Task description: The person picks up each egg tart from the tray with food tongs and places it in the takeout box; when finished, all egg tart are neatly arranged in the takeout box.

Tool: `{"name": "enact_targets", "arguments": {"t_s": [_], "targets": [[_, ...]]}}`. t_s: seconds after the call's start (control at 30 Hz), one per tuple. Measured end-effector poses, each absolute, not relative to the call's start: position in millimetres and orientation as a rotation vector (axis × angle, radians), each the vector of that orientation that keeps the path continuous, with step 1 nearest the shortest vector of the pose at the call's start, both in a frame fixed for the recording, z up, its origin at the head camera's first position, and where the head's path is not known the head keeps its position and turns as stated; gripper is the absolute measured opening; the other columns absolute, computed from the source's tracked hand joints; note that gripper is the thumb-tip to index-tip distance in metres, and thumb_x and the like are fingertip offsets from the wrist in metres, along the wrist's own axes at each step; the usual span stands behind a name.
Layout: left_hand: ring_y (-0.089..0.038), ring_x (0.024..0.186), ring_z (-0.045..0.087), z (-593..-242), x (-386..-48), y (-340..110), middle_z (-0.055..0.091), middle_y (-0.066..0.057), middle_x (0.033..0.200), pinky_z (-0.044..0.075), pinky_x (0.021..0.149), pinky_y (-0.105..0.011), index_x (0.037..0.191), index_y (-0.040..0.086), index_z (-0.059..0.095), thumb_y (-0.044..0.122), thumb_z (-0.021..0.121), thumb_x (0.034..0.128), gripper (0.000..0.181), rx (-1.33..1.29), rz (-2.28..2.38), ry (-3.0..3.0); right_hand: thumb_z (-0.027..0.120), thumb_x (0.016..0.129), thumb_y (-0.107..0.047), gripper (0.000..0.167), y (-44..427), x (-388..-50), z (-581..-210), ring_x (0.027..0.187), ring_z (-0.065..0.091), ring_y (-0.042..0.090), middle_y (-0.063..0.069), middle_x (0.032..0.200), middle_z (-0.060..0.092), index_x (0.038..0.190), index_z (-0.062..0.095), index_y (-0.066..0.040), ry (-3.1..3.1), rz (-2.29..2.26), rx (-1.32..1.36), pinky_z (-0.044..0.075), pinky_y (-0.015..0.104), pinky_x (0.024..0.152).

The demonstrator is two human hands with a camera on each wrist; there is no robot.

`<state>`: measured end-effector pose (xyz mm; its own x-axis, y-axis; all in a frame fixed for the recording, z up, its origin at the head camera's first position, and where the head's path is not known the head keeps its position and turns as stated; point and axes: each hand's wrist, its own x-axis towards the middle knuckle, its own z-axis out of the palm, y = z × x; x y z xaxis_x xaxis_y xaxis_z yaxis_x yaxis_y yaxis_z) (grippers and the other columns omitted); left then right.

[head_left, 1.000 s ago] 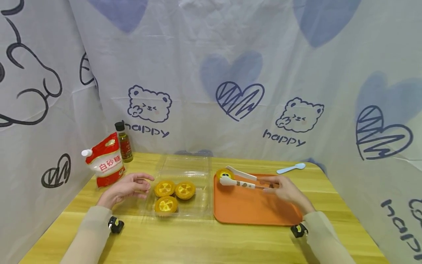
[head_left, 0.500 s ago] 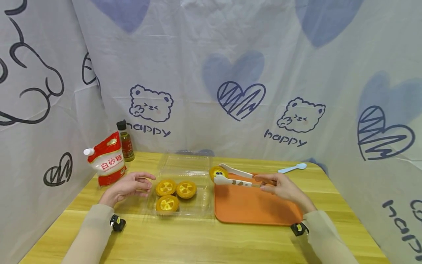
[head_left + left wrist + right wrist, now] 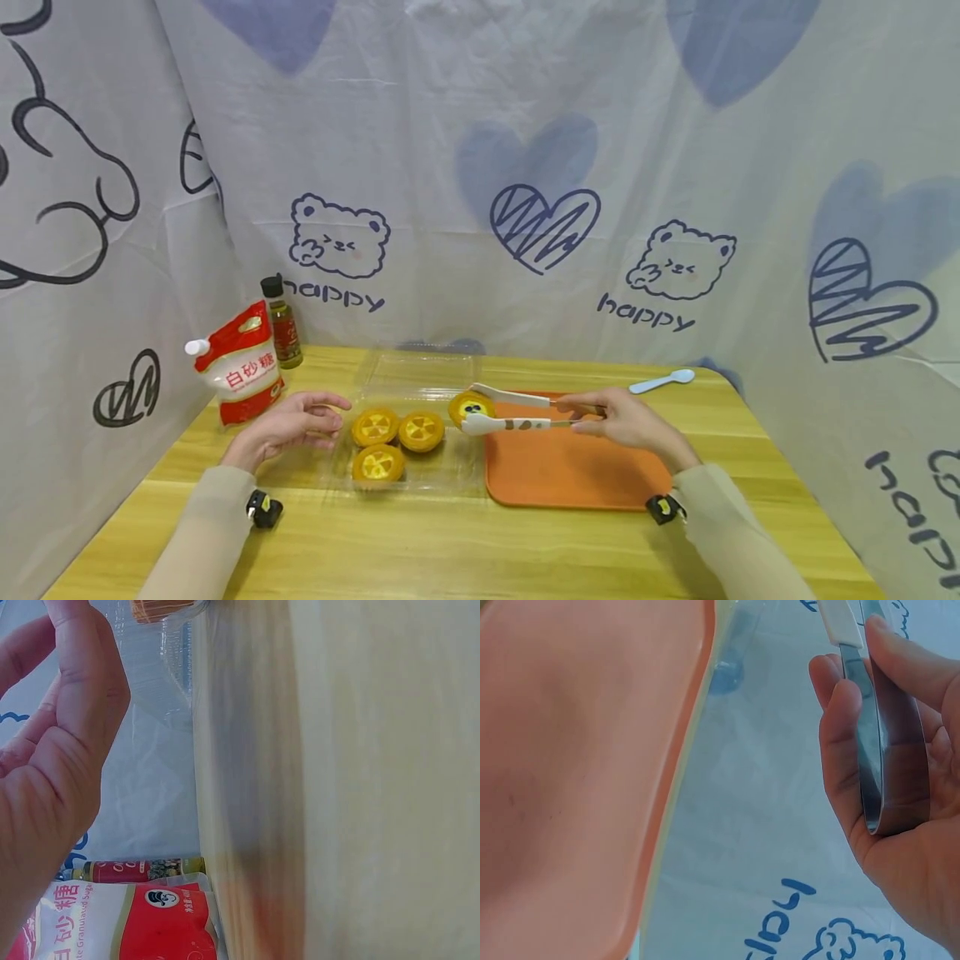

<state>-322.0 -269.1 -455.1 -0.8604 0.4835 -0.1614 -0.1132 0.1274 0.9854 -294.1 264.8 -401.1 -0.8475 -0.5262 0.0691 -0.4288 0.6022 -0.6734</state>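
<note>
My right hand (image 3: pixel 626 423) grips a pair of tongs (image 3: pixel 525 423) with white tips and a metal spring handle, the bend of which lies in the palm in the right wrist view. Between the tips is an egg tart (image 3: pixel 467 407) with dark dots on top, held at the right edge of the clear plastic box (image 3: pixel 457 475). Three other egg tarts (image 3: pixel 422 432) sit in the left part of that box. My left hand (image 3: pixel 296 425) is beside the box's left edge, fingers loosely bent and holding nothing.
An orange tray (image 3: pixel 577 475) lies to the right of the box. Behind my left hand stand a red and white sugar pouch (image 3: pixel 243 371) and a dark-capped bottle (image 3: pixel 283 329). A light blue spoon (image 3: pixel 663 382) lies at the back right. Printed cloth surrounds the wooden table.
The tongs and the pinched egg tart have moved left, from over the tray's back left corner to the box's right side. My left hand has stayed about where it was.
</note>
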Motion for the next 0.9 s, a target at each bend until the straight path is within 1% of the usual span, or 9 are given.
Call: {"name": "enact_targets", "arguments": {"t_s": [0.13,0.33,0.37,0.47,0.57,0.67,0.77,0.83,0.9], "targets": [[-0.016,0.081,0.067,-456,-322,-269,0.067,-0.01,0.098,0.062,0.077,-0.034,0.137,-0.013,0.036,0.004,0.061,0.0944,0.053,0.373,1.787,1.962,0.07,0.091,-0.023,0.04,259,-294,-399,0.108,0.067,0.021,0.002,0.124,0.068,0.13,0.064,-0.022,2.661,-1.083,-0.829,0.056,0.024,0.077],[-0.016,0.082,0.067,-457,-321,-269,0.067,-0.01,0.098,0.062,0.076,-0.034,0.137,-0.013,0.037,0.005,0.062,0.0945,0.052,0.386,1.791,1.956,0.069,0.092,-0.022,0.04,252,-294,-397,0.106,0.066,0.021,-0.004,0.12,0.07,0.132,0.063,-0.024,2.633,-1.034,-0.882,0.056,0.028,0.072],[-0.016,0.082,0.067,-457,-321,-269,0.067,-0.01,0.098,0.062,0.076,-0.034,0.137,-0.013,0.037,0.005,0.062,0.0946,0.052,0.385,1.791,1.957,0.068,0.093,-0.022,0.04,250,-294,-397,0.106,0.065,0.021,-0.004,0.12,0.07,0.132,0.063,-0.024,2.625,-1.025,-0.89,0.056,0.029,0.071],[-0.017,0.083,0.066,-458,-321,-270,0.066,-0.01,0.098,0.062,0.076,-0.034,0.137,-0.012,0.037,0.005,0.061,0.095,0.051,0.384,1.789,1.957,0.067,0.093,-0.021,0.04,246,-295,-395,0.108,0.064,0.02,-0.006,0.121,0.069,0.133,0.062,-0.023,2.6,-1.008,-0.905,0.055,0.027,0.074],[-0.017,0.084,0.066,-458,-321,-270,0.066,-0.011,0.099,0.062,0.076,-0.035,0.136,-0.012,0.038,0.005,0.061,0.0951,0.05,0.381,1.788,1.958,0.067,0.094,-0.02,0.04,242,-297,-393,0.108,0.065,0.018,-0.004,0.122,0.069,0.133,0.062,-0.02,2.569,-1.015,-0.917,0.053,0.025,0.074],[-0.017,0.084,0.066,-458,-321,-270,0.066,-0.01,0.098,0.062,0.076,-0.034,0.136,-0.011,0.039,0.005,0.061,0.0951,0.049,0.38,1.789,1.959,0.066,0.094,-0.02,0.04,237,-299,-389,0.099,0.066,0.018,-0.001,0.124,0.068,0.134,0.061,-0.017,2.543,-1.006,-0.959,0.05,0.025,0.069],[-0.016,0.084,0.066,-457,-321,-269,0.066,-0.009,0.097,0.062,0.075,-0.034,0.137,-0.012,0.038,0.005,0.06,0.0954,0.05,0.381,1.79,1.959,0.066,0.094,-0.019,0.04,234,-302,-387,0.096,0.067,0.017,-0.001,0.125,0.068,0.134,0.062,-0.018,2.537,-0.96,-0.996,0.049,0.025,0.067],[-0.016,0.083,0.066,-457,-321,-269,0.066,-0.008,0.097,0.062,0.075,-0.034,0.137,-0.012,0.037,0.004,0.059,0.0956,0.05,0.384,1.79,1.958,0.067,0.093,-0.02,0.04,232,-303,-386,0.099,0.067,0.015,-0.005,0.124,0.068,0.133,0.062,-0.02,2.546,-0.915,-0.999,0.051,0.024,0.072],[-0.016,0.083,0.066,-457,-321,-269,0.066,-0.008,0.097,0.062,0.075,-0.034,0.137,-0.012,0.037,0.005,0.059,0.0957,0.05,0.384,1.79,1.957,0.067,0.093,-0.019,0.04,231,-305,-386,0.105,0.066,0.013,-0.006,0.124,0.068,0.133,0.062,-0.019,2.546,-0.887,-1.02,0.053,0.027,0.076]]}}
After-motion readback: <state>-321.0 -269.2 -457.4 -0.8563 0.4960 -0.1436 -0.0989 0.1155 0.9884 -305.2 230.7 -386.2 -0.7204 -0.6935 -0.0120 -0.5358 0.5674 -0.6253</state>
